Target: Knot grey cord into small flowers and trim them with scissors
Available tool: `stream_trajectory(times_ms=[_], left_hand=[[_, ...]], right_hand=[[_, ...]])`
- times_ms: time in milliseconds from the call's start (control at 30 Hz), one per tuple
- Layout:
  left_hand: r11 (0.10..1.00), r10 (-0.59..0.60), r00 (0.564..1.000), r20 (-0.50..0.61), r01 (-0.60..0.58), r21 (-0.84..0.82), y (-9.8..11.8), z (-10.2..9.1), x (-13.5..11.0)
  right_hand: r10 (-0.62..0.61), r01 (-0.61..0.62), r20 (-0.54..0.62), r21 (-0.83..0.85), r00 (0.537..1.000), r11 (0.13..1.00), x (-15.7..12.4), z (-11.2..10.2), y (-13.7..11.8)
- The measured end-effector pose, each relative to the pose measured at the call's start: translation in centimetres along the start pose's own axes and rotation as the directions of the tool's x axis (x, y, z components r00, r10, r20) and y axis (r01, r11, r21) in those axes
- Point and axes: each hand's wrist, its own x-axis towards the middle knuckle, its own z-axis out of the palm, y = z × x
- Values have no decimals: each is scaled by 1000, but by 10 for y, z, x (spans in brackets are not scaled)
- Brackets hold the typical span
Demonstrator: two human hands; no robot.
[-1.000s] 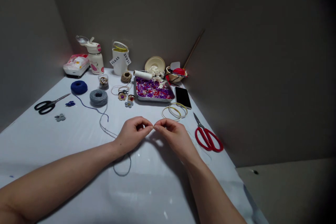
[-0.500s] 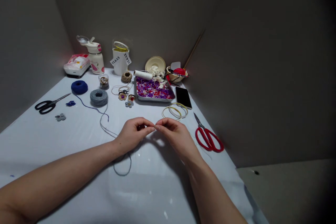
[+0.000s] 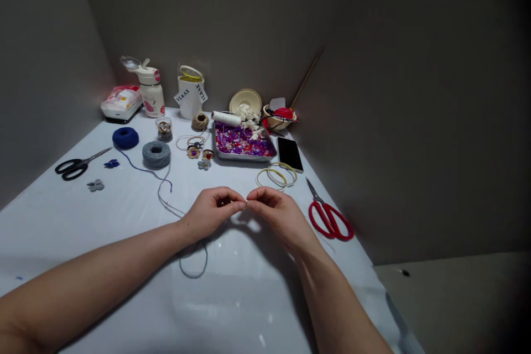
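Note:
My left hand (image 3: 213,209) and my right hand (image 3: 279,211) meet fingertip to fingertip above the middle of the white table (image 3: 232,298). Both are closed in a pinch. Something tiny and pale shows between the fingertips, too small to name. Grey yarn (image 3: 194,276) loops on the table under my left wrist, and a strand leads back to the grey yarn ball (image 3: 156,154). Red-handled scissors (image 3: 329,220) lie to the right of my right hand. Just beyond that hand are yellowish ring-shaped hoops (image 3: 277,175).
A metal tray (image 3: 244,158) of purple and red beads stands at the back, beside a phone (image 3: 290,155). Farther left are a blue yarn ball (image 3: 125,137), black scissors (image 3: 77,168), small crocheted flowers (image 3: 204,164) and a white bottle (image 3: 152,97). A white canister (image 3: 191,100) stands behind.
My hands stay pinched together in nearly the same place. My right hand has shifted very slightly, and a pale speck shows a little more between the fingertips.

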Motion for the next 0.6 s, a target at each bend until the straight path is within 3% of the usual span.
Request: stream_trajectory(times_ms=[233, 433, 600], left_hand=[[1000, -7, 998, -63, 7, -1, -1, 1, 2], [999, 19, 995, -102, -14, 41, -1, 0, 1], [995, 55, 992, -112, -44, 94, -1, -1, 0]], right_hand=[[-28, 28, -16, -22, 999, 999, 0, -1, 0], [-254, 214, -100, -300, 962, 930, -5, 4, -7], [-364, 305, -90, -386, 927, 870, -7, 7, -7]])
